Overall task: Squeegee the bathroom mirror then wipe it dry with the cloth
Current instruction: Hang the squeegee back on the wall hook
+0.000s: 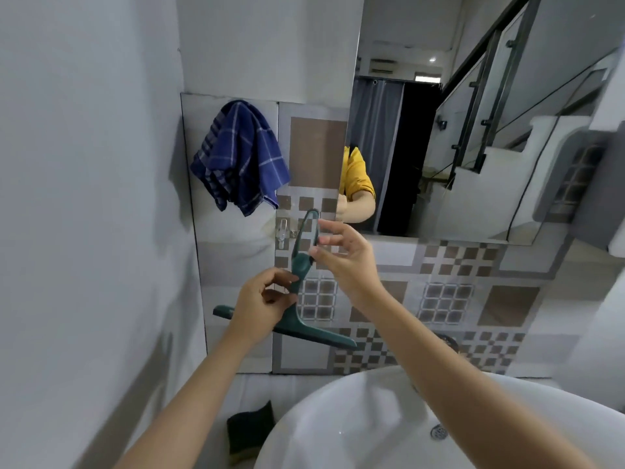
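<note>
A dark green squeegee [301,265] stands upright in front of the tiled wall, blade at the bottom and loop handle at the top. My left hand [267,301] pinches its neck just above the blade. My right hand [341,257] touches the upper handle with thumb and fingertips, fingers spread. The mirror [473,130] hangs on the wall above and to the right, reflecting a stairway and a yellow sleeve. A blue checked cloth [240,157] hangs on the wall to the left of the mirror, above my hands.
A white sink basin [338,434] sits below my right arm, with its drain [439,431] at the right. A clear wall hook [282,230] is just left of the squeegee handle. A dark sponge [248,431] lies left of the basin. A white wall closes the left side.
</note>
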Demonstrator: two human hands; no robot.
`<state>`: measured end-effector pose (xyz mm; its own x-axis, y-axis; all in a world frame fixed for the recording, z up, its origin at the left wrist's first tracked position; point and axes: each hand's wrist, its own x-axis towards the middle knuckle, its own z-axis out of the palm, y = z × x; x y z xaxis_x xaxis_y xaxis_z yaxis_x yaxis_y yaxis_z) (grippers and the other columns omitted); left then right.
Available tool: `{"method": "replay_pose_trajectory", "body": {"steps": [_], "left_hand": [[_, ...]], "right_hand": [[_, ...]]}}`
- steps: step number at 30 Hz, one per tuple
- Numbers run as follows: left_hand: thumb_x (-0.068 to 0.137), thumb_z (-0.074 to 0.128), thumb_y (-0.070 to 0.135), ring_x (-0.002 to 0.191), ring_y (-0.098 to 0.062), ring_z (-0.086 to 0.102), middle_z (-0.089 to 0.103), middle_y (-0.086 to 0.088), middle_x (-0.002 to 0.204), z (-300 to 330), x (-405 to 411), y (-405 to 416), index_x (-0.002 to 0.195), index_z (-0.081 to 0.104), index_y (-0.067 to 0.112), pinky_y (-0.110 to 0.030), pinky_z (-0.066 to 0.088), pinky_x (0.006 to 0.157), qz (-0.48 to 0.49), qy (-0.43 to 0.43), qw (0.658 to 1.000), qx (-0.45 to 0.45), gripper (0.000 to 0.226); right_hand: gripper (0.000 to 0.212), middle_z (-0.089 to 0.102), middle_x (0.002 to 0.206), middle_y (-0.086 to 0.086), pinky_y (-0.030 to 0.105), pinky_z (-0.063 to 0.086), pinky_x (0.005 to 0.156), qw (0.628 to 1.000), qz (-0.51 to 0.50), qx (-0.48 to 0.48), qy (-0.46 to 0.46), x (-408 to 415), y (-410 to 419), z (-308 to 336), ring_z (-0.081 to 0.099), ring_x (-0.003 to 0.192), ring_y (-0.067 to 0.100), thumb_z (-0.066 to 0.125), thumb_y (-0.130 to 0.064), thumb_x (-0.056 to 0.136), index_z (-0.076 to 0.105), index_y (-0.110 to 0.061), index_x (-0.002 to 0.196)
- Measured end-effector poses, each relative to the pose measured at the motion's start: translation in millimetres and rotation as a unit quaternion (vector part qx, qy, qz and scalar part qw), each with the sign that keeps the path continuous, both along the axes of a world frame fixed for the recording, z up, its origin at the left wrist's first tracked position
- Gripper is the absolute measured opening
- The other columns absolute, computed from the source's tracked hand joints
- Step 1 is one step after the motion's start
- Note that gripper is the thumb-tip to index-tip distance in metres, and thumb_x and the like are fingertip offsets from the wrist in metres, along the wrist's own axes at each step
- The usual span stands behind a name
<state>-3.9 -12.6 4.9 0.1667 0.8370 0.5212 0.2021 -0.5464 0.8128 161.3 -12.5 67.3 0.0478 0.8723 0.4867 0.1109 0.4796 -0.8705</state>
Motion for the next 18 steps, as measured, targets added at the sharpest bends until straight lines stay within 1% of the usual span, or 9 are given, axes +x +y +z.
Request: {"method": "replay_pose_trajectory", "body": {"steps": [3,5,7,9,10,12,15,17,18], "left_hand": [[0.077,0.069,-0.006,0.087,-0.01,0.064,0.066,0.005,0.092,-12,-4,8,0.091,0.063,0.02,-0.022,0.056,0.074,0.037,-0.043,0.998,0.003,0.03],[0.076,0.069,-0.006,0.085,-0.01,0.064,0.067,0.005,0.09,-20,-5,13,0.09,0.063,0.021,-0.02,0.054,0.071,0.05,-0.059,0.997,-0.007,0.031],[0.077,0.068,-0.005,0.08,-0.009,0.065,0.067,0.004,0.091,-25,-6,19,0.09,0.063,0.022,-0.017,0.053,0.068,0.059,-0.069,0.996,-0.022,0.03],[0.078,0.068,-0.004,0.074,-0.009,0.065,0.067,0.004,0.091,-28,-7,24,0.09,0.063,0.023,-0.016,0.052,0.065,0.066,-0.079,0.994,-0.033,0.03],[0.078,0.068,-0.004,0.074,-0.008,0.065,0.067,0.005,0.091,-29,-8,27,0.09,0.063,0.023,-0.015,0.052,0.064,0.067,-0.081,0.994,-0.037,0.03],[0.079,0.069,-0.002,0.079,-0.007,0.064,0.066,0.007,0.093,-32,-8,32,0.092,0.062,0.025,-0.016,0.053,0.067,0.067,-0.073,0.994,-0.04,0.031],[0.078,0.07,0.0,0.084,-0.008,0.063,0.066,0.008,0.095,-43,-9,36,0.094,0.062,0.027,-0.02,0.054,0.072,0.061,-0.062,0.995,-0.049,0.032],[0.079,0.069,0.0,0.084,-0.008,0.064,0.065,0.008,0.096,-52,-9,36,0.094,0.061,0.027,-0.02,0.054,0.07,0.056,-0.057,0.995,-0.056,0.032],[0.08,0.068,0.0,0.084,-0.007,0.064,0.065,0.008,0.096,-54,-10,36,0.094,0.061,0.026,-0.019,0.054,0.069,0.055,-0.057,0.995,-0.059,0.03]], "right_hand": [[0.044,0.057,0.089,0.001,0.029,0.06,0.071,1.0,0.0,0.002,-0.03,-17,20,-8,0.066,0.069,0.002,0.075,-0.001,0.078,0.063,-0.022,0.114],[0.045,0.056,0.089,-0.001,0.029,0.06,0.069,0.999,0.002,-0.007,-0.044,-25,31,-13,0.066,0.068,0.004,0.074,0.002,0.078,0.063,-0.024,0.114],[0.046,0.056,0.089,-0.002,0.024,0.058,0.065,0.999,0.001,-0.012,-0.052,-30,41,-17,0.066,0.071,0.01,0.074,0.002,0.078,0.063,-0.026,0.112],[0.046,0.055,0.089,-0.004,0.021,0.056,0.067,0.998,-0.001,-0.007,-0.06,-33,49,-20,0.065,0.08,0.018,0.073,0.003,0.078,0.063,-0.027,0.111],[0.046,0.054,0.089,-0.005,0.022,0.056,0.069,0.998,-0.004,-0.006,-0.062,-34,53,-21,0.064,0.084,0.021,0.073,0.004,0.078,0.063,-0.026,0.111],[0.045,0.054,0.089,-0.007,0.022,0.055,0.068,0.998,-0.012,-0.006,-0.065,-34,60,-26,0.063,0.085,0.023,0.073,0.003,0.078,0.063,-0.026,0.112],[0.045,0.055,0.089,-0.005,0.024,0.058,0.068,0.998,-0.015,-0.014,-0.065,-33,65,-37,0.062,0.078,0.015,0.073,0.003,0.078,0.063,-0.023,0.114],[0.045,0.056,0.088,-0.003,0.026,0.059,0.072,0.998,-0.014,-0.018,-0.066,-33,65,-47,0.06,0.073,0.003,0.072,0.004,0.079,0.063,-0.023,0.113],[0.045,0.056,0.087,-0.001,0.027,0.058,0.071,0.998,-0.013,-0.015,-0.064,-34,64,-51,0.058,0.069,0.001,0.072,0.005,0.079,0.063,-0.023,0.113]]}}
